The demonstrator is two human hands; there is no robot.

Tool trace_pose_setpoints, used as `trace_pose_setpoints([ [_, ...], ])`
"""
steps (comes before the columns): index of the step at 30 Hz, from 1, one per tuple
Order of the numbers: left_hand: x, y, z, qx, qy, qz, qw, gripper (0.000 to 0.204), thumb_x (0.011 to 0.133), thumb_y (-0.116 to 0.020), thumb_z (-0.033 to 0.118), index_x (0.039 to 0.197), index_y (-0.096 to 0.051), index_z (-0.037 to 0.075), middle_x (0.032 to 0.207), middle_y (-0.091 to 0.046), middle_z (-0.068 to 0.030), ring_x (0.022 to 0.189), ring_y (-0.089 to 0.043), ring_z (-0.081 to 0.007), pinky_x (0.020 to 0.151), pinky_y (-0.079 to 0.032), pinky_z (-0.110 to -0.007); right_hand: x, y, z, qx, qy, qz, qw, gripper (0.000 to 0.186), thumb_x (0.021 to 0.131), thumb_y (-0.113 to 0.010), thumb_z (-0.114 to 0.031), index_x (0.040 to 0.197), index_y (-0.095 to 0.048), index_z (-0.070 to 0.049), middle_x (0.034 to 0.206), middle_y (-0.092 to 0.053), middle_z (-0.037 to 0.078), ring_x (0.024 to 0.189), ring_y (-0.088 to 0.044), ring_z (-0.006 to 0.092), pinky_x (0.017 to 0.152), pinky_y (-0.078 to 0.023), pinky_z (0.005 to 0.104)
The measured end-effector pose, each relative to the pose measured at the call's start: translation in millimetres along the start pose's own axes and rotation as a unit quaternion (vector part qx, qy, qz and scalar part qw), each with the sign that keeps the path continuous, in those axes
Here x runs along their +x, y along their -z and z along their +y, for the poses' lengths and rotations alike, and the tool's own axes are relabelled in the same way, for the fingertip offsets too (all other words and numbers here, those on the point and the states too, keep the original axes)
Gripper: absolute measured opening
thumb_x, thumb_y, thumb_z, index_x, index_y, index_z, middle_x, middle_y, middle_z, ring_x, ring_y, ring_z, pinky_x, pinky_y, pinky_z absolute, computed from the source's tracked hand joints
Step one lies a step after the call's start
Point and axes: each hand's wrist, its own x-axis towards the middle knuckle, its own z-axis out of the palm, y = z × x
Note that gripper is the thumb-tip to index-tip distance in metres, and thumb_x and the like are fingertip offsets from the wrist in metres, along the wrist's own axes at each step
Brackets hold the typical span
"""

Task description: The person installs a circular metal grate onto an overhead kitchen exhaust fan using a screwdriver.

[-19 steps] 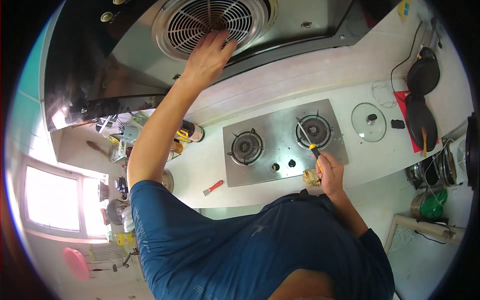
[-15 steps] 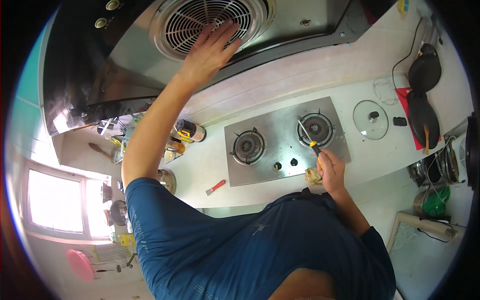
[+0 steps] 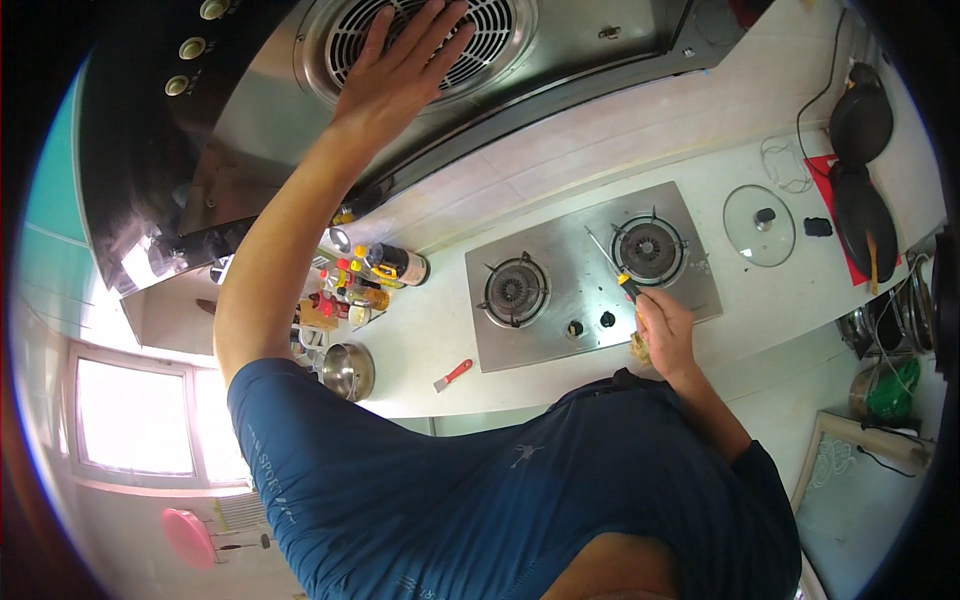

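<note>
My left hand (image 3: 398,68) is raised to the range hood, fingers spread over its round metal vent grille (image 3: 485,25), touching or nearly touching it. My right hand (image 3: 663,330) grips a long screwdriver (image 3: 628,285) by its yellow and black handle; the shaft points up-left over the steel two-burner gas cooktop (image 3: 545,350). A crumpled yellowish cloth (image 3: 639,352) lies just below that hand, partly hidden. A scraper with a red handle (image 3: 458,371) lies on the white counter, left of the cooktop.
A glass lid (image 3: 745,230), black hinged pan (image 3: 862,215) and red mat (image 3: 858,276) sit right of the cooktop. Bottles (image 3: 400,265) and a steel pot (image 3: 348,372) stand on the left. A cord runs up the right wall. A bright window (image 3: 133,415) is at far left.
My left hand has shifted up and left on the grille, and its fingers have straightened and spread. The whole view has shifted somewhat. My right hand still holds the screwdriver.
</note>
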Motion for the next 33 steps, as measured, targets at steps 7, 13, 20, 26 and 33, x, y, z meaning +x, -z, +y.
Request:
trace_pose_setpoints([
  [7,-0.9,-5.0,6.2,0.003,0.022,-0.018,1.000,0.081,0.081,-0.080,0.038,0.154,-0.054,0.014,0.170,-0.037,-0.0127,0.162,-0.022,-0.0331,0.130,0.000,-0.065,19.6,-15.6,-8.0,-0.002,0.026,-0.012,1.000,0.020,0.104,-0.057,-0.012,0.098,-0.068,0.004,0.067,-0.054,0.001,0.062,-0.049,0.0074,0.057,-0.039,0.0265],
  [13,-2.1,-11.2,9.4,-0.077,0.038,-0.048,0.995,0.085,0.079,-0.083,0.045,0.154,-0.054,0.018,0.174,-0.028,-0.0116,0.164,-0.012,-0.0326,0.130,0.002,-0.063,61.3,-35.2,-38.3,-0.001,0.073,-0.014,0.997,0.022,0.105,-0.058,-0.014,0.100,-0.069,0.005,0.066,-0.055,0.001,0.062,-0.050,0.0071,0.057,-0.041,0.0264],
  [20,-3.9,-25.3,15.2,-0.068,0.061,-0.035,0.995,0.110,0.066,-0.091,0.060,0.158,-0.048,0.018,0.175,-0.024,-0.0119,0.164,-0.011,-0.0334,0.129,-0.001,-0.063,107.2,-59.9,-66.4,0.034,0.083,0.013,0.996,0.026,0.104,-0.060,-0.019,0.100,-0.070,0.004,0.067,-0.056,0.001,0.062,-0.050,0.0072,0.058,-0.042,0.0276],
  [26,7.0,-12.9,22.5,-0.076,0.107,-0.059,0.990,0.110,0.070,-0.087,0.055,0.163,-0.037,0.024,0.171,-0.035,-0.0014,0.158,-0.029,-0.0207,0.127,-0.023,-0.055,136.7,-81.5,-70.1,0.054,0.113,0.045,0.991,0.031,0.103,-0.061,-0.024,0.102,-0.071,0.005,0.069,-0.060,0.003,0.063,-0.051,0.0083,0.059,-0.043,0.0301],
  [33,-3.5,-24.2,15.5,-0.094,0.082,-0.081,0.989,0.109,0.068,-0.092,0.052,0.160,-0.044,0.017,0.175,-0.022,-0.0124,0.164,-0.011,-0.0344,0.129,-0.001,-0.065,156.0,-102.9,-76.0,0.058,0.094,0.051,0.993,0.035,0.102,-0.059,-0.027,0.101,-0.072,0.005,0.066,-0.059,0.005,0.061,-0.054,0.0128,0.059,-0.045,0.0335],
])
